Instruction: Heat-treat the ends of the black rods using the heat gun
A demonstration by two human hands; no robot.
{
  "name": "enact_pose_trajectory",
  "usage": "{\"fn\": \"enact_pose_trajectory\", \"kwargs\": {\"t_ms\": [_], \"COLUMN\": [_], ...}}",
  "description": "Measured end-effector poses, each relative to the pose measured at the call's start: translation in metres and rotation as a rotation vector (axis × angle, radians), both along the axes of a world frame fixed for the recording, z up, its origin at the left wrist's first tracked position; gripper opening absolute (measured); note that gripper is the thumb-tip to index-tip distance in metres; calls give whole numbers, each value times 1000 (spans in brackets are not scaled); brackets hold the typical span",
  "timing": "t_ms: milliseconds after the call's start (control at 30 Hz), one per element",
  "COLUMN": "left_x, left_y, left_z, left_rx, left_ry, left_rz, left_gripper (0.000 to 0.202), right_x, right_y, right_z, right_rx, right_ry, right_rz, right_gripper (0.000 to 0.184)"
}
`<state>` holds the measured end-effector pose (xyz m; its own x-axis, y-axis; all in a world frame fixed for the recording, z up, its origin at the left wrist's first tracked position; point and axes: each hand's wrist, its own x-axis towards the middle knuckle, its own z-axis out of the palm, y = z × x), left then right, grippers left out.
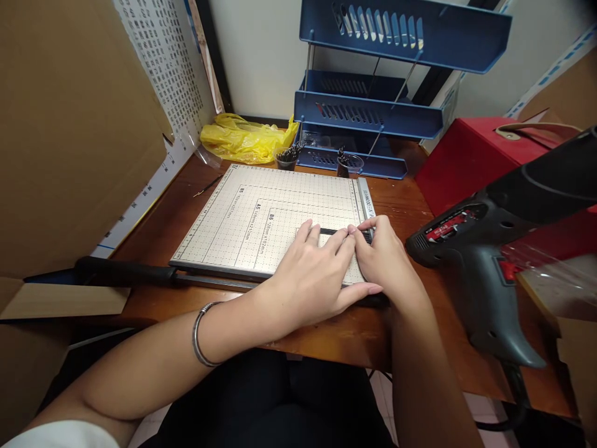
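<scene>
A cream paper trimmer [219, 224] printed with grid lines and paper sizes lies on the table. Thin black strands [329, 231], side by side, rest on its right part; their exact kind is too small to tell. My left hand [312, 270] lies over them, fingers stretched and fingertips on the board, hiding part of the strands. At their right end, near the trimmer's silver edge rail [365, 200], my right hand [385, 258] has thumb and forefinger closed on the strands. The thumb and finger of my right hand almost touch my left fingertips.
The trimmer's black handle [125, 272] extends at the left front. Behind stand two small cups of black pieces [286, 158], a yellow plastic bag [247, 140] and blue trays [368, 112]. A heat gun [485, 267] and red box [466, 149] occupy the right.
</scene>
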<state>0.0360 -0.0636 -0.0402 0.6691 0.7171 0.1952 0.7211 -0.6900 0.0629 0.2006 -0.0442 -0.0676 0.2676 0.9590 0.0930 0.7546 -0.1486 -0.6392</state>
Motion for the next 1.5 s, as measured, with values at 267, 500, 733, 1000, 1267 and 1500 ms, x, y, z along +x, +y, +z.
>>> {"fn": "enact_pose_trajectory", "kwargs": {"t_ms": [267, 500, 733, 1000, 1267, 1500], "left_x": [-2, -1, -2, -1, -3, -3], "left_y": [2, -4, -6, -7, -6, -2], "left_z": [3, 4, 6, 7, 7, 3], "left_rx": [-91, -2, 10, 5, 6, -41], "left_ry": [-47, -73, -71, -38, -72, -37], "left_rz": [-3, 35, 44, -4, 31, 0], "left_gripper": [80, 80, 79, 79, 77, 85], "right_x": [1, -1, -1, -2, -1, 0], "right_y": [1, 0, -1, -1, -2, 0], "right_z": [0, 3, 5, 9, 8, 5], "right_rx": [3, -21, -37, -62, -83, -47], "right_ry": [-8, -6, 5, 17, 8, -21], "right_rz": [-1, -24, -33, -50, -33, -19], "right_gripper": [31, 32, 34, 35, 29, 30]}}
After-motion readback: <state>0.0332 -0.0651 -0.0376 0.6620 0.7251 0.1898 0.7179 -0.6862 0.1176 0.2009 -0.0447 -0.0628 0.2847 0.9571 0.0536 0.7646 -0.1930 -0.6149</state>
